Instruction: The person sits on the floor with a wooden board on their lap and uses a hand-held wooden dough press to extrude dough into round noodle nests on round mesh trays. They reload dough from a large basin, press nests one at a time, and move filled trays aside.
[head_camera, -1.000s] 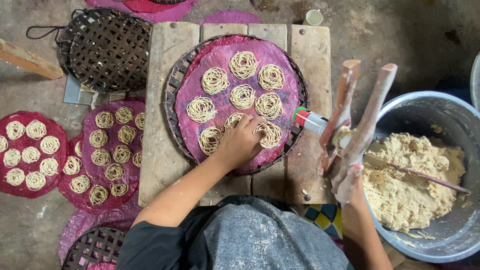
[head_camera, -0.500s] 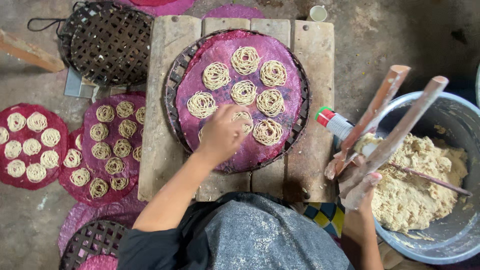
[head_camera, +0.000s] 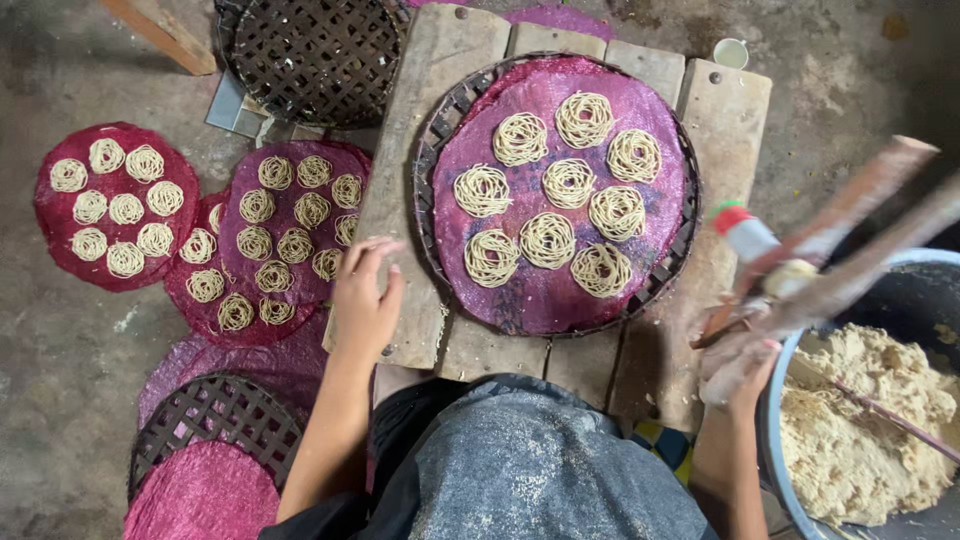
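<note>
Left hand off the tray, press swung right

Since the earlier frame the left hand (head_camera: 365, 300) has drawn back from the noodle coils (head_camera: 548, 240) to the left edge of the counter (head_camera: 400, 200), fingers loosely spread, holding nothing. Right hand (head_camera: 740, 365) is clamped on the wooden press (head_camera: 830, 260), blurred, tilted over the dough bowl (head_camera: 860, 430). Eight coils lie on the pink mat (head_camera: 540, 300) in the woven tray (head_camera: 440, 130)

Bare forearms, no sleeves; grey-blue speckled cloth over lap, dark top, patterned bit by rt hip.
</note>
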